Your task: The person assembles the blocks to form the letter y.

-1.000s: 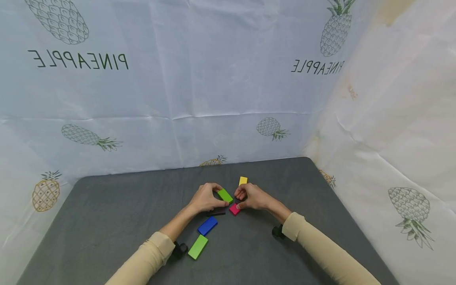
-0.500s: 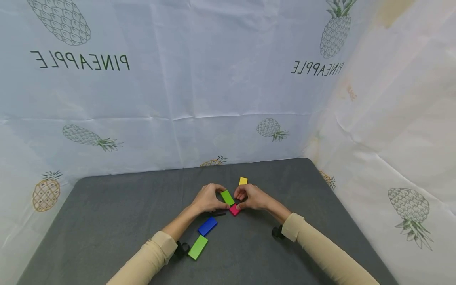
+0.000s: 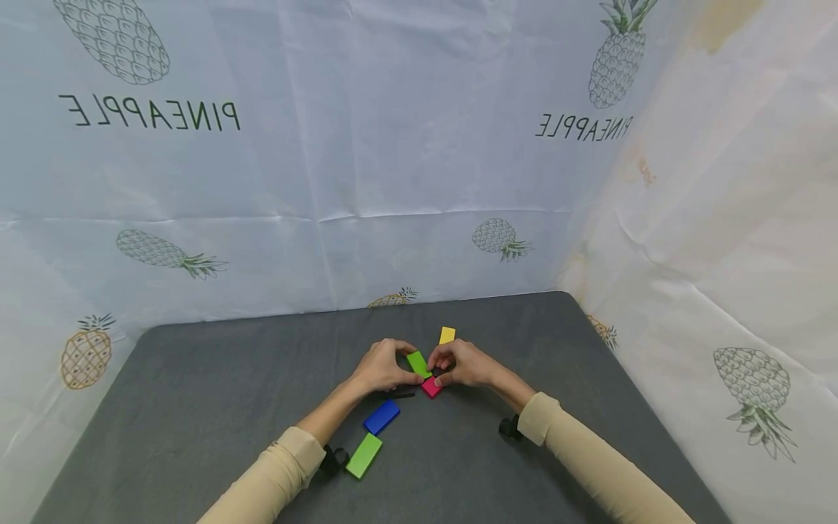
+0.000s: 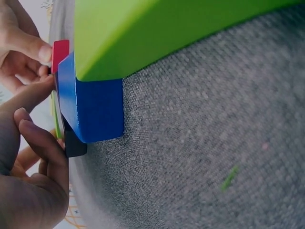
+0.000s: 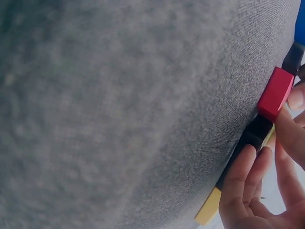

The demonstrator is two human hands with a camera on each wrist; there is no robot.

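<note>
My left hand grips a green block between thumb and fingers. The lower end of this block meets a red block and seems to overlap its far edge. My right hand holds the red block, thumb against its side. Its other fingers curl beside a black block in the right wrist view. Another black block lies partly hidden under my left hand. Past the right fingers, a yellow block shows only its far end.
A blue block lies nearer, in front of the left hand, its corner by a second green block. All rest on a dark grey table. White pineapple-print cloth hangs behind and at the right.
The green block in my left hand has shifted slightly right and turned steeper, so its lower end now meets the red block. My right hand has barely moved.
</note>
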